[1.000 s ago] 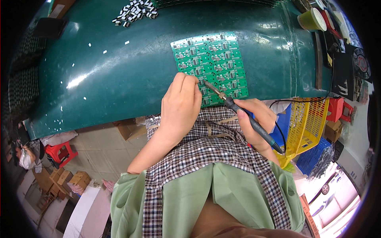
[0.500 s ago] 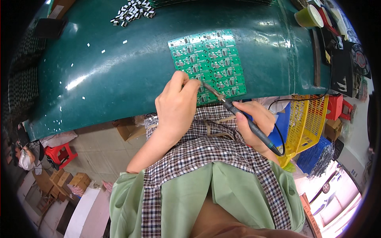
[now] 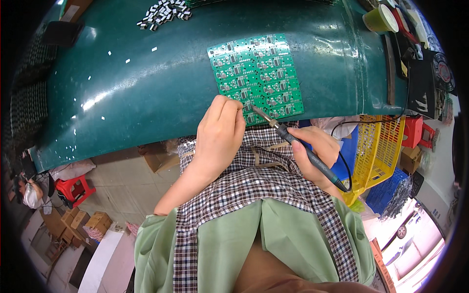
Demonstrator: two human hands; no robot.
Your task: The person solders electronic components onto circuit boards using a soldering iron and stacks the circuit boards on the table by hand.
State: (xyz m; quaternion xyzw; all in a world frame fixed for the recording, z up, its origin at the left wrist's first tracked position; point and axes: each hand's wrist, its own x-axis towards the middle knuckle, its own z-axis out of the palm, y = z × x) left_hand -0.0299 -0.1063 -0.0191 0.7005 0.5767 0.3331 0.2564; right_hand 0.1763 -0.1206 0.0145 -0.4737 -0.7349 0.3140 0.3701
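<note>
A green panel of joined circuit boards lies on the table in front of me, near its front edge. My right hand is closed round the dark grip of a soldering iron. The iron slants up and left, its tip over the lower rows of the panel. At the panel's lower left, my left hand is closed, thumb and fingertips pinched together close to the iron's tip. Whatever those fingers pinch is hidden or too small to name.
Small black-and-white parts are heaped at the far side of the green table. Tiny white pieces lie scattered to the left. A green cup stands far right. A yellow crate is beside me on the right, with the iron's cable running past it.
The panel has shifted slightly away from me. My left hand has drawn a little down and right along the panel's edge. The iron's tip has moved slightly right and down.
</note>
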